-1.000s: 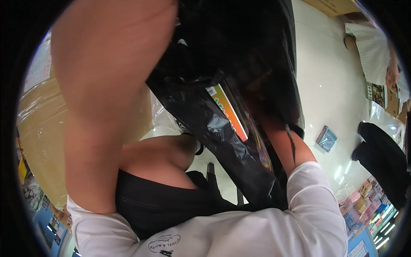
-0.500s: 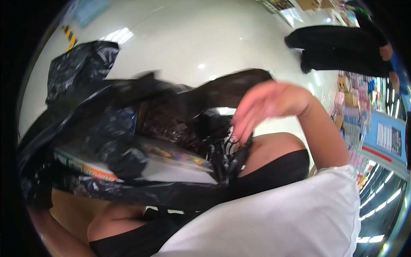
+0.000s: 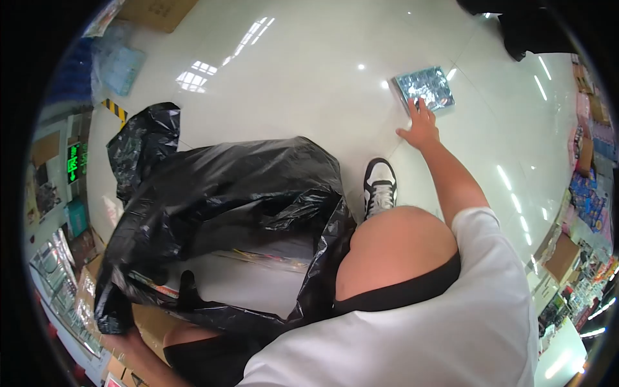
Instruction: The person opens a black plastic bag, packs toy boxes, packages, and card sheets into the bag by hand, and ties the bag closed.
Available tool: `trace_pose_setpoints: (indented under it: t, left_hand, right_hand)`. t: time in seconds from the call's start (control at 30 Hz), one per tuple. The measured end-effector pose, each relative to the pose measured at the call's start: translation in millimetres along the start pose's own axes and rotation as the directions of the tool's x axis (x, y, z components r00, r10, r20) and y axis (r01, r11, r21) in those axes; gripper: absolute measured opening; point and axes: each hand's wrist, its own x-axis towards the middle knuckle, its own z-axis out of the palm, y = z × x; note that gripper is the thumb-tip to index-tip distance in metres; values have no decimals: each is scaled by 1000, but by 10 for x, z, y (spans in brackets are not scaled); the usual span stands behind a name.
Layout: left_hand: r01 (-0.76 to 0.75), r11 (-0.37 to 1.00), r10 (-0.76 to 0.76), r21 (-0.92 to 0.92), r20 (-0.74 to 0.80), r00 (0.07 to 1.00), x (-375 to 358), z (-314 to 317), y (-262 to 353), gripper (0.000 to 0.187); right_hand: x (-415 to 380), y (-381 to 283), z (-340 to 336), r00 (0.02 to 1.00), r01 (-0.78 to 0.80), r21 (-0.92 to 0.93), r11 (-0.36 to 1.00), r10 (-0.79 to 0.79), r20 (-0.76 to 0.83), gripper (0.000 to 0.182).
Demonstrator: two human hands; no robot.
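My right hand (image 3: 422,127) reaches out over the floor with its fingers spread. Its fingertips are at the near edge of a flat, shiny bluish package (image 3: 431,89) in clear wrap. A large black plastic bag (image 3: 238,187) lies across my lap, its mouth gaping toward me. Inside show a flat white surface (image 3: 248,284) and colourful edges of flat packs. At the bag's lower left, my left hand (image 3: 117,319) is covered by the black plastic and its fingers are hidden; only the wrist and forearm come out.
A shoe (image 3: 380,184) stands on the glossy tiled floor (image 3: 309,84) between the bag and my right arm. Cardboard boxes (image 3: 158,13) lie at the top left. Stocked shelves (image 3: 590,193) line the right side. Another person's dark-clothed legs (image 3: 538,32) show at the top right.
My right hand has moved from beside the bag's opening out to the package on the floor. The bag's upper side has sagged over its contents. My view has turned.
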Motion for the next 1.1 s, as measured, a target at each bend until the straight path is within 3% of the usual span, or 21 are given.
trace_pose_setpoints:
  t: [0.03, 0.13, 0.17, 0.2, 0.23, 0.27, 0.3, 0.33, 0.4, 0.43, 0.47, 0.53, 0.57, 0.6, 0.67, 0.73, 0.77, 0.8, 0.87, 0.93, 1.1]
  left_hand:
    - [-15, 999, 13, -49, -44, 999, 11, -468, -117, 50]
    - [-76, 989, 58, -125, -139, 989, -111, -387, -273, 53]
    - [-102, 989, 82, -110, -174, 981, -79, -398, -356, 52]
    - [-138, 988, 120, -76, -206, 971, -49, -396, -401, 51]
    - [-188, 982, 183, 4, -234, 955, -3, -408, -428, 50]
    - [-231, 964, 258, 133, -256, 932, 56, -462, -471, 49]
    - [-256, 939, 314, 230, -266, 911, 106, -491, -441, 48]
    - [-196, 937, 116, -290, -270, 956, 15, 107, -389, 52]
    - [-173, 951, 77, -255, -349, 934, -20, 357, -290, 59]
    - [-179, 948, 81, -265, -344, 936, -91, 448, -283, 59]
    - [-187, 943, 90, -277, -328, 940, -105, 514, -247, 58]
    - [-190, 942, 139, -275, -194, 971, -161, 684, -194, 58]
    - [-198, 940, 139, -278, -218, 966, -178, 741, -179, 58]
    - [-208, 936, 136, -285, -254, 958, -193, 740, -186, 59]
    - [-246, 928, 141, -281, -346, 928, -188, 620, -257, 57]
    - [-229, 920, 138, -319, -282, 949, -213, 538, -270, 46]
    - [-73, 895, 85, -440, 7, 996, -123, 296, -290, 39]
    - [-94, 923, 85, -373, -41, 996, -184, 386, -271, 34]
    - [-113, 966, 84, -231, -135, 987, -305, 593, -223, 25]
    - [-226, 956, 207, -190, -114, 972, -390, 570, -241, 26]
    - [-262, 956, 248, -134, -114, 962, -813, 514, -100, 23]
  right_hand:
    - [-136, 46, -50, 999, 24, 47, 999, -26, 37, 100]
    - [-495, 302, -15, 934, 352, 85, 932, -356, 38, 91]
    - [-586, 408, 42, 907, 379, 102, 920, -391, 155, 85]
    - [-609, 586, 184, 825, 516, 280, 809, -558, 90, 81]
    - [-614, 599, 51, 737, 636, 215, 741, -666, 114, 81]
    - [-532, 603, -50, 773, 585, 228, 779, -620, 134, 80]
    - [-471, 598, -25, 816, 577, 201, 791, -559, -146, 80]
    - [-354, 562, 71, 865, 392, 80, 916, -338, -370, 89]
    - [-21, 722, 404, 972, 172, 429, 887, -81, -220, 105]
    - [-5, 712, 439, 963, 160, 330, 930, -74, -258, 104]
    - [-79, 575, 179, 995, 40, 505, 862, 11, -98, 99]
    - [-132, 587, 32, 981, 14, 312, 950, 47, -187, 91]
    - [132, 995, 246, 992, -18, 454, 891, 73, -105, 94]
    - [429, 1379, 457, 997, -51, 576, 816, 74, -16, 98]
    - [412, 1356, 151, 883, -311, 687, 657, -66, 464, 96]
    - [246, 1245, 184, 999, -43, 182, 982, 40, 21, 87]
    - [206, 1239, 172, 988, 20, 589, 808, -105, 111, 73]
    - [-81, 925, -138, 983, -46, 613, 789, -74, 169, 61]
    - [-294, 778, -261, 989, 131, 494, 859, -147, -8, 52]
    - [-1111, -52, -1045, 968, 180, 116, 977, -155, -195, 50]
    - [-2000, -572, -2268, 919, 287, 209, 935, -207, -337, 48]
